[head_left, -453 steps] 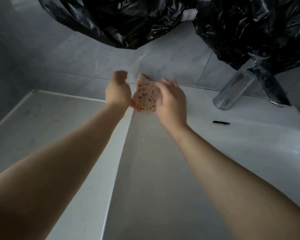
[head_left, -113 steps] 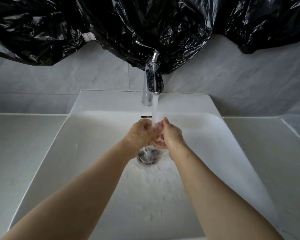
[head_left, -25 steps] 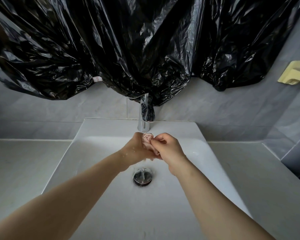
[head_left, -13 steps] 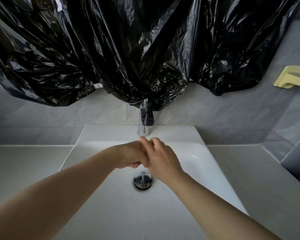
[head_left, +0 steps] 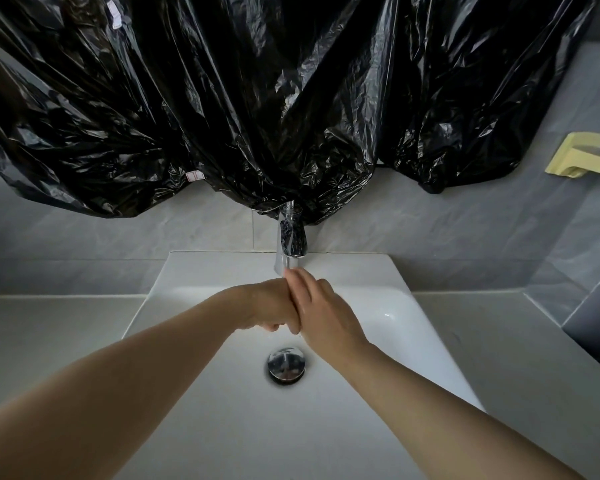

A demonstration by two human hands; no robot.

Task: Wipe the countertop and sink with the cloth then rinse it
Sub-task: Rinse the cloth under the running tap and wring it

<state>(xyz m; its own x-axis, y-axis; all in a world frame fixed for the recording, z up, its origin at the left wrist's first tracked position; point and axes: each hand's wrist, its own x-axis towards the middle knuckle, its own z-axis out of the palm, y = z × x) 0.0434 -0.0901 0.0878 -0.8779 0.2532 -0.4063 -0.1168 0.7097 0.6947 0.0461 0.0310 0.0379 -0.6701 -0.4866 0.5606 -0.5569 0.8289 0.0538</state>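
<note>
Grey tiled wall [head_left: 465, 230] is draped in black plastic [head_left: 257, 98]; over the white sink [head_left: 222, 268], the curled left hand [head_left: 267, 306] is pressed by the flat right hand [head_left: 319, 313], cloth hidden.

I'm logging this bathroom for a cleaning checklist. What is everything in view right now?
plastic sheeting: one draped mass, black, on the wall above the sink
labels: two, white, on the sheeting
holder: one, pale yellow, on the wall at right
wall tiles: several, grey, behind the sink
faucet: one, chrome, at the sink's back edge
sink: one, white, centre
drain: one, chrome, in the sink's bottom
countertop: one, off-white, on both sides of the sink
cloth: none visible; possibly hidden in the hands
left hand: one, curled into a fist over the sink
right hand: one, fingers laid against the left fist
</note>
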